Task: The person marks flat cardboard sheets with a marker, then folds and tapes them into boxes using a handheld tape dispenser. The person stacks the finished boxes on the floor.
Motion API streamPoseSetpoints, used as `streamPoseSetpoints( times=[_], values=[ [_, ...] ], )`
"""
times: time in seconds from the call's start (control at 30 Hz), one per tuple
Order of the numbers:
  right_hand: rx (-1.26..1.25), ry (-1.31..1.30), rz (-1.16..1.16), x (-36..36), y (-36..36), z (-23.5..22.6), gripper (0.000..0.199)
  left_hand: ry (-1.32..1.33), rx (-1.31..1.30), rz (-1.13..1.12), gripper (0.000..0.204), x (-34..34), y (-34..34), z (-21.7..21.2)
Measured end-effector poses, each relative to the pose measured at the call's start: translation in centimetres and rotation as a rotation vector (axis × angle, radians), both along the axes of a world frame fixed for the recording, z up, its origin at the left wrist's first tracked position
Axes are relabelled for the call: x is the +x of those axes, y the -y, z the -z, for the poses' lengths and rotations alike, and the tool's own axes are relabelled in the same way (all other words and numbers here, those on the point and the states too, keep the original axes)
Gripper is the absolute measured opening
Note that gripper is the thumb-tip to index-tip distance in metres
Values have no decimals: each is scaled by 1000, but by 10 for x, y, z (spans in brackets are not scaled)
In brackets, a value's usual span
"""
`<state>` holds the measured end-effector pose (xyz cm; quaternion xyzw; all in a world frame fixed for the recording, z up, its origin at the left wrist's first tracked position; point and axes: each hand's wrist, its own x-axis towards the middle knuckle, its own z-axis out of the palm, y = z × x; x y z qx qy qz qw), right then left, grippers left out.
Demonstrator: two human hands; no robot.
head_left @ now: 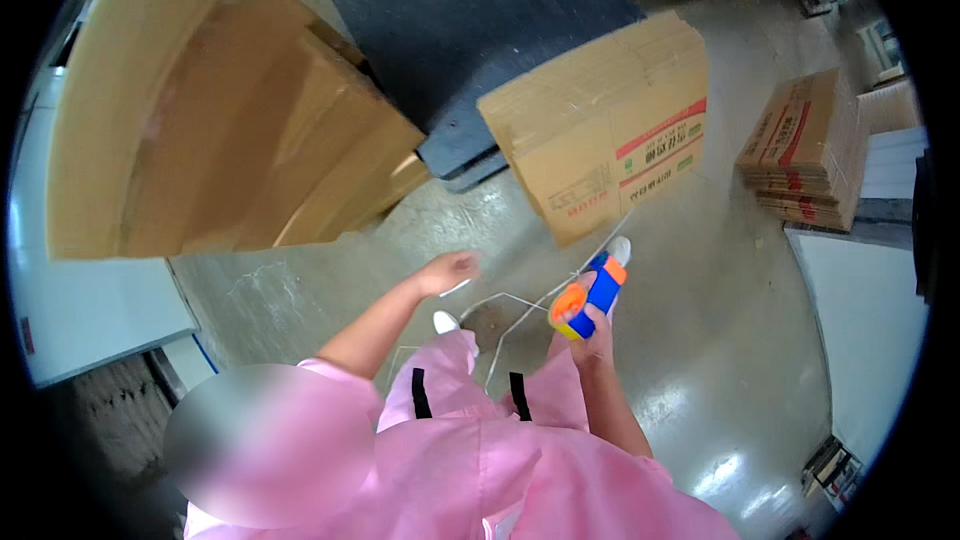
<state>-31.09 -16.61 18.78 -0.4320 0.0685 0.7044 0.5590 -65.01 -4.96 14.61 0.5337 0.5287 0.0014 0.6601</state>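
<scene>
My right hand [597,342] is closed around a blue and orange tape dispenser [604,290] with a yellow-edged tape roll at its near end. My left hand [450,272] hangs over the floor to the left of it, apart from the dispenser; motion smears its fingers, so their pose is unclear. Beyond both hands stands a bundle of flattened cardboard cartons [610,130] with red and green print. A thin white strap [530,312] trails over the floor between my feet and up toward that bundle.
Large brown cardboard sheets [230,120] rise at the left. Behind the carton bundle is a dark flat platform [480,35]. Another stack of flattened cartons [800,145] lies at the right. White-topped tables [865,340] [95,310] border both sides.
</scene>
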Motion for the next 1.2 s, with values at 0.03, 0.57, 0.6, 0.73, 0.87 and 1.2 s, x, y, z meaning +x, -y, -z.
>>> streamPoseSetpoints(
  times=[0.03, 0.57, 0.6, 0.73, 0.87, 1.2],
  values=[
    [-103, -27, -6, 21, -8, -3, 41, 161, -158, -203, 58, 39, -17, 40],
    [-594, 370, -605, 314, -101, 73, 22, -90, -73, -1666, 87, 373, -277, 248],
    [-572, 403, -617, 316, -112, 74, 21, -54, -110, -1705, 84, 374, -275, 244],
    [-322, 685, -771, 301, -162, 84, 22, -99, -305, -1907, 90, 354, -255, 244],
    [173, 1191, -1019, 279, -223, 72, 26, -567, -530, -1899, 114, 393, -204, 235],
    [961, 1925, -1348, 245, -205, 95, 41, 42, -293, -1855, 78, 445, -18, 127]
  ],
)
